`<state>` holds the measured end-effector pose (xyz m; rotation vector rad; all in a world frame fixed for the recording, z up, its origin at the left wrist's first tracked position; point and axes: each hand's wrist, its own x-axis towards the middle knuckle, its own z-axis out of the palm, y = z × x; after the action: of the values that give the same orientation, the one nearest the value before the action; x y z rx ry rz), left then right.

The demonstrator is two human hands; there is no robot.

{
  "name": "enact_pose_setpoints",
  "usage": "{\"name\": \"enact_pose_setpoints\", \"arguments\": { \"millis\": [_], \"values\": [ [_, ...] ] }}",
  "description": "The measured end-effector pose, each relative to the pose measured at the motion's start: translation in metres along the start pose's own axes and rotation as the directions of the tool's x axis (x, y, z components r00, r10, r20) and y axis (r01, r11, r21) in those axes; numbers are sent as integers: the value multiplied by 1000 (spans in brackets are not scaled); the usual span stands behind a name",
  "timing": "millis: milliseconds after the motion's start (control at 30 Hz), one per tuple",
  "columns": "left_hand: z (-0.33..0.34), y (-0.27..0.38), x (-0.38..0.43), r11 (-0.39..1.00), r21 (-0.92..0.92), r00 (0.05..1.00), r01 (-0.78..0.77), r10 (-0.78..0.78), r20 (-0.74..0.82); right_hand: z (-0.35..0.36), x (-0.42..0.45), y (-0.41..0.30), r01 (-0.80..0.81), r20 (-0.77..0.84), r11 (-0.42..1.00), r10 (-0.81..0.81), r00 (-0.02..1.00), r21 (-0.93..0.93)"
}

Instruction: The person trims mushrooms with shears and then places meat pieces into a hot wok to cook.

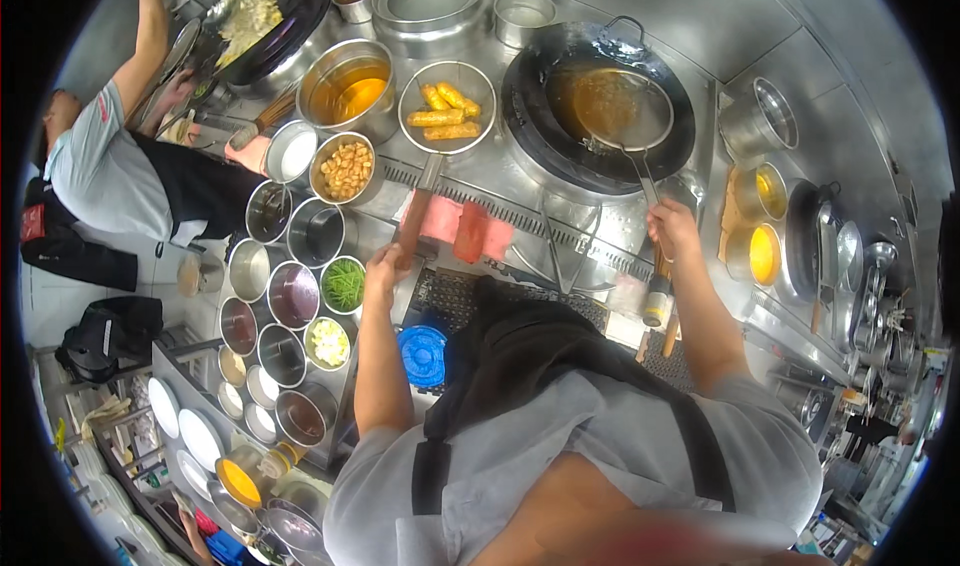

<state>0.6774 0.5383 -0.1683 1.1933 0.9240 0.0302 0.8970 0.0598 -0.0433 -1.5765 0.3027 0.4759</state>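
Observation:
My left hand (386, 267) is closed around the wooden handle of a round strainer (430, 168), which holds several golden fried rolls (436, 118). The strainer is over the steel counter, just right of a pot of orange oil (346, 89). My right hand (673, 227) grips the metal handle of a second, round mesh strainer (651, 144). Its mesh lies in or just over brown liquid in a black wok (525, 119); the exact depth cannot be told.
Steel pots of fried pieces (347, 168), cut greens (343, 284) and pale chopped vegetable (328, 342) crowd the left. A co-worker (112, 161) stands upper left at another wok (300, 33). Yellow liquid fills a pot (763, 254) at right.

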Motion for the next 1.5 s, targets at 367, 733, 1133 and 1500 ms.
{"name": "enact_pose_setpoints", "arguments": {
  "millis": [367, 733, 1133, 1500],
  "values": [
    [61, -182, -32, 930, 356, 993, 91, -59, -99, -19, 79, -34, 92, 155, 965, -133, 979, 244],
    [336, -381, -55, 743, -279, 783, 608, -502, 368, -214, 62, -51, 187, -187, 643, -467, 864, -743],
    [379, -372, -67, 750, -310, 781, 585, -419, 463, -258, 34, -9, 158, -278, 818, -360, 891, -554],
    [193, -382, -1, 249, 933, 898, -261, -293, 329, -330, 69, -90, 407, -324, 882, -467, 822, -239]
  ]
}}
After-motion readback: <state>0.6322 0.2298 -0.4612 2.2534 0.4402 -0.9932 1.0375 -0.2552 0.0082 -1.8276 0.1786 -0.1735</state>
